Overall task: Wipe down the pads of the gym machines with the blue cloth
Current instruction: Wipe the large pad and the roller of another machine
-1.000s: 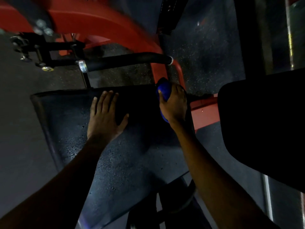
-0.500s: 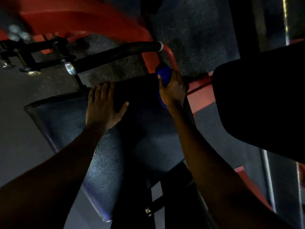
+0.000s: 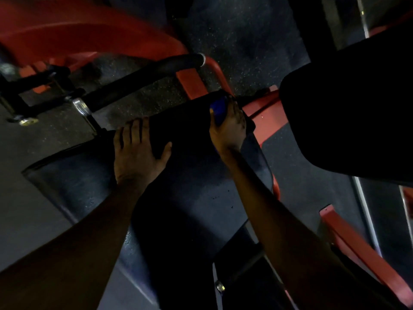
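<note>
Your right hand (image 3: 229,128) covers most of the bunched blue cloth (image 3: 218,111); both forearms run off the near edge, and the far red steel frame (image 3: 89,30) is blurred.

Left hand (image 3: 136,153) flat, right hand (image 3: 230,128) clenched

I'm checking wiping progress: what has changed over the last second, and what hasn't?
Little changed. The right hand with the blue cloth still sits at the far right corner of the seat pad, perhaps edged slightly farther; the view shifts, so it is hard to say. The left hand stays flat on the pad. Nothing was picked up or released.
</note>
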A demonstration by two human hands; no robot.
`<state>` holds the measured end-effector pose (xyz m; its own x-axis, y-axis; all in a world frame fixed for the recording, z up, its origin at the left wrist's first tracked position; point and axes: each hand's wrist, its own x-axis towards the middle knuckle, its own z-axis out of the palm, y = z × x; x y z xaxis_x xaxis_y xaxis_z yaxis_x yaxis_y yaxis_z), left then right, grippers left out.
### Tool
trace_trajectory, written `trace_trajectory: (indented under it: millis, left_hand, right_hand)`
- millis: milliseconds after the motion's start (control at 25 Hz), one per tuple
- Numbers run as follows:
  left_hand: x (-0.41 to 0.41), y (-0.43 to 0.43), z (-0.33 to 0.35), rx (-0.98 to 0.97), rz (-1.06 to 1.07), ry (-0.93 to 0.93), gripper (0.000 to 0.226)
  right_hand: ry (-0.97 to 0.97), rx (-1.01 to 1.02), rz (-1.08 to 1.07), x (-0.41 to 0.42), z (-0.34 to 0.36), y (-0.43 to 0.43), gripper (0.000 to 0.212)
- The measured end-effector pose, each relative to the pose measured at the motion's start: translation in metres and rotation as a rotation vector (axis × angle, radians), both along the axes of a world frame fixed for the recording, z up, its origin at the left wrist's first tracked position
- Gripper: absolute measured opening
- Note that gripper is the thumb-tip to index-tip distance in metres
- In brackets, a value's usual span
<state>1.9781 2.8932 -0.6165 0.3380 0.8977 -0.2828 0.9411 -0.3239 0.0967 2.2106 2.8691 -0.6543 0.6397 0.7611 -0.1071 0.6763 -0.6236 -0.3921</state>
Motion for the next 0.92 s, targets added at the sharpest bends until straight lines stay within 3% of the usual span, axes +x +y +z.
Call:
trace_trajectory:
  millis: [160,240,320,520,760,920]
  left_hand:
    - [-0.001,0.0,-0.003,0.032,0.002,-0.004,0.085]
    - [-0.001,-0.001,-0.002,0.023,-0.008,0.002,0.085]
    - [-0.001,-0.002,-0.005,0.038,-0.007,-0.013,0.085]
    - [-0.001,-0.002,-0.005,0.052,-0.01,-0.018,0.085]
    - [0.0,-0.005,-0.006,0.134,-0.033,-0.032,0.083]
    - [-0.002,-0.005,-0.003,0.113,-0.059,-0.012,0.083]
  right_hand:
    - [0.076,-0.043,0.055,0.027,-0.005,0.016,0.053]
    - [0.047,-0.049,-0.072,0.025,-0.013,0.005,0.057]
    - [0.07,-0.072,-0.222,0.02,-0.015,-0.031,0.061]
    - [0.092,-0.08,-0.273,-0.014,0.011,-0.16,0.063]
    - [0.02,-0.006,-0.161,0.021,0.0,-0.081,0.053]
    - [0.094,-0.066,-0.343,0.022,0.009,-0.144,0.048]
